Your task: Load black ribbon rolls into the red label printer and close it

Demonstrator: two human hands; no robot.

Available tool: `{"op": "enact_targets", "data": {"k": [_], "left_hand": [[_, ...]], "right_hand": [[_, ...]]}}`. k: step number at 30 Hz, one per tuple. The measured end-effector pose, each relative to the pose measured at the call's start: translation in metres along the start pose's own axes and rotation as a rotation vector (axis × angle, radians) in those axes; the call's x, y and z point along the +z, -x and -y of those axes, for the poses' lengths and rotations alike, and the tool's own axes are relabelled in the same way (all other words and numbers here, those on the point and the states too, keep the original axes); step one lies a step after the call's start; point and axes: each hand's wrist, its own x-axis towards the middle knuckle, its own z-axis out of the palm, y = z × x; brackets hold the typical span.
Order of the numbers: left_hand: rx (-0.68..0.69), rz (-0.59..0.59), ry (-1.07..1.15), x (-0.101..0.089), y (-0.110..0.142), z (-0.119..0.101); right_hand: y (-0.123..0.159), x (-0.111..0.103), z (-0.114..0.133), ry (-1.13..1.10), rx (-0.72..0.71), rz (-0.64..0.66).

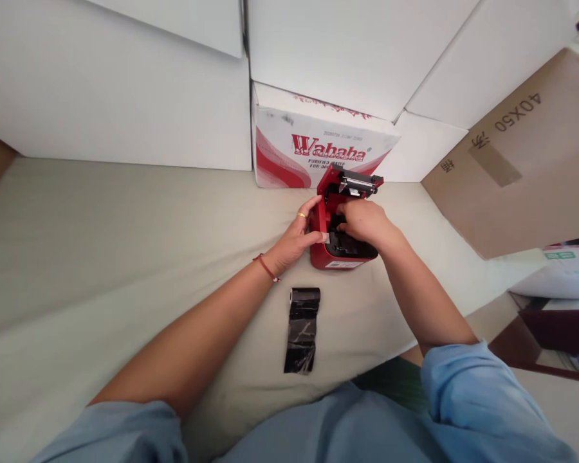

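A red and black label printer (343,264) stands on the pale cloth with its lid (351,180) raised. My left hand (296,241) grips the printer's left wall, thumb at the near rim and fingers along the side. My right hand (367,222) reaches down into the open compartment from the right. Its fingers are curled, and their tips, with whatever they may hold, are hidden inside. Closer to my body lies a roll of black ribbon (303,328), partly unwound and wrinkled toward me.
Behind the printer is a red and white water carton (328,145) against large white boxes (125,90). A brown cardboard box (525,154) leans at the right. Pale green cloth (101,238) covers the work surface, its front edge near my body.
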Motion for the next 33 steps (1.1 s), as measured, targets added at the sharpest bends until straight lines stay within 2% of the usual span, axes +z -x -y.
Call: {"op": "enact_targets", "data": {"k": [6,8,10,15,17,19,22,25,27,29,31,33], "left_hand": [[-0.014,0.002,0.042,0.000,-0.001,-0.002],[-0.002,0.017,0.027,0.000,0.000,-0.002],[0.005,0.025,0.011,-0.001,0.000,-0.003],[-0.023,0.034,0.074,0.001,0.001,-0.009],[-0.055,0.019,0.108,0.002,0.001,-0.012],[-0.084,0.010,0.143,0.003,0.000,-0.013],[-0.094,0.008,0.175,0.003,-0.002,-0.011],[-0.086,0.010,0.187,0.002,-0.003,-0.009],[-0.074,0.012,0.186,0.001,-0.003,-0.009],[-0.057,0.014,0.174,0.001,-0.003,-0.008],[-0.041,0.014,0.160,0.000,-0.003,-0.008],[-0.028,0.021,0.147,0.000,-0.002,-0.008]], "right_hand": [[0.008,-0.001,-0.007,-0.040,0.014,-0.024],[0.017,-0.001,-0.011,-0.142,0.025,-0.069],[0.032,-0.003,-0.017,-0.348,0.027,-0.116],[0.104,-0.027,-0.043,-0.948,-0.051,-0.122],[0.137,-0.037,-0.057,-1.060,-0.092,-0.040],[0.163,-0.039,-0.068,-1.068,-0.135,0.114],[0.179,-0.022,-0.071,-0.916,-0.135,0.324],[0.176,0.008,-0.057,-0.797,-0.075,0.392],[0.172,0.026,-0.044,-0.779,-0.063,0.334],[0.168,0.038,-0.028,-0.787,-0.097,0.197],[0.162,0.047,-0.010,-0.818,-0.178,0.050],[0.154,0.054,0.010,-0.834,-0.275,-0.038]]}}
